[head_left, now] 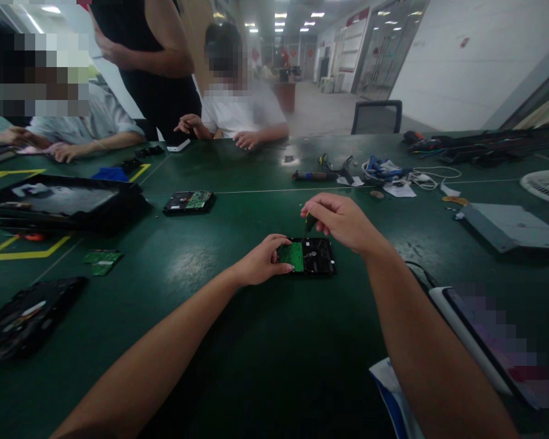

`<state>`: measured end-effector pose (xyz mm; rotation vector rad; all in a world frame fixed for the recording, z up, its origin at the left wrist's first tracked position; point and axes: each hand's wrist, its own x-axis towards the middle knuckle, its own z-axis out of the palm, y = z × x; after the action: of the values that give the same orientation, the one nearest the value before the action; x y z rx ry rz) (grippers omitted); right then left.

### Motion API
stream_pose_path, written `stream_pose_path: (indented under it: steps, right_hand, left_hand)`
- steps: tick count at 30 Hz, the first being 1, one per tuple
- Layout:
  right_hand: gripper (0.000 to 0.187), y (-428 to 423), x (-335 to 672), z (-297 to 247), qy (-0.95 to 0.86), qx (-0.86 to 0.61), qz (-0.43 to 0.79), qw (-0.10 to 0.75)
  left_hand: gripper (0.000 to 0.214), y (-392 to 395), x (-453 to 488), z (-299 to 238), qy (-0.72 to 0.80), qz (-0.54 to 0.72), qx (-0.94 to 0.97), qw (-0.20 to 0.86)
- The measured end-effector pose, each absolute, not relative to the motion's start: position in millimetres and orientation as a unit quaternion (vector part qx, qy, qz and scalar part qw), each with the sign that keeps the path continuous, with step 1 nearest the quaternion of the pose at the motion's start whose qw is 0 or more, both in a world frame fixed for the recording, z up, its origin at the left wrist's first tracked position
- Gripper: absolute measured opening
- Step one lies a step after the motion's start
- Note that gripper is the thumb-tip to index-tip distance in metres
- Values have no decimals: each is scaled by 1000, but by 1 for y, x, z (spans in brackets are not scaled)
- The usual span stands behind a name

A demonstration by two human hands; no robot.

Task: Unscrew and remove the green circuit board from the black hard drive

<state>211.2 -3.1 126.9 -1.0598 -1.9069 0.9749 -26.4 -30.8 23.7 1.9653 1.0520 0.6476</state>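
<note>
A black hard drive (319,259) with a green circuit board (293,256) on its left half lies flat on the dark green table. My left hand (263,261) grips the drive's left end, thumb at the near edge and fingers at the far edge. Above the far side of the drive, my right hand (336,218) is closed around a small dark screwdriver (310,222) with yellowish marks. The tool points down at the drive's far edge; whether its tip sits in a screw is too small to tell.
Another hard drive (189,202) lies further back, left of a screwdriver-like tool (315,176) and bundled cables (384,169). Loose green boards (103,261) and a black tray (64,198) are at left. A grey metal box (512,225) and a tablet (480,341) stand at right. People sit opposite.
</note>
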Motion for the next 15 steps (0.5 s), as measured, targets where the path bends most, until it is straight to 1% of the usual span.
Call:
stream_pose_path:
  steps: [9,15]
  right_hand:
    - [34,-6,208,127,-745,-398,388,368]
    - [34,-7,207,128,-751,-389,394,361]
  left_hand:
    - [61,-40,-27,26,450,241,776,371]
    - [60,-42,-27,26,456,240,770,376]
